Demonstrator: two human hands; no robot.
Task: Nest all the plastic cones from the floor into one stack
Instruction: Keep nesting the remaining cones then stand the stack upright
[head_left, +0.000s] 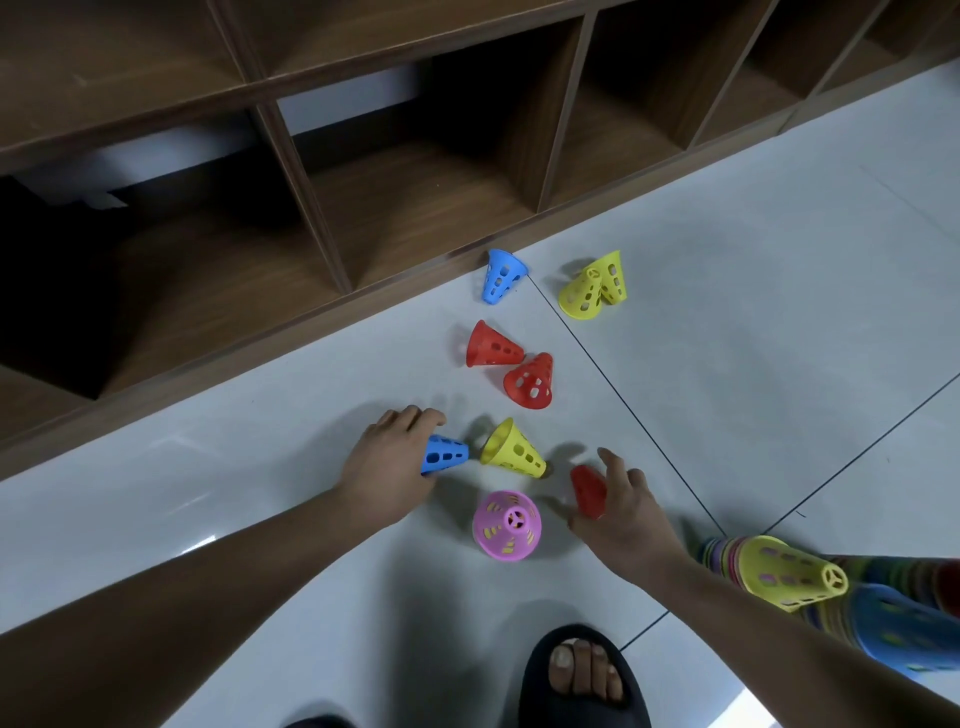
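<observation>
- Cones of thin, hole-pierced plastic: judged light, fairly stiff and smooth. They are best taken round the wall, leaving the wide mouth free to drop over the next one.
- The left hand (387, 462) grips a near blue cone (444, 454) that lies on its side.
- The right hand (618, 506) grasps a red cone (588, 491) between thumb and fingers.
- Between the hands a yellow cone (511, 449) lies tipped over, and just nearer a pink cone (506, 525) stands on its rim.
- Farther off lie two more red cones (491, 345), a far blue cone (501, 275) at the shelf's foot, and a yellow pair (582, 296) leaning together.
- The nested stack (789, 571), yellow on the end, lies by the right forearm.
- The pale tiled floor (727, 260) looks glossy, so cones may skid on it.
- A wooden shelf unit (363, 182) runs along the far side.
</observation>
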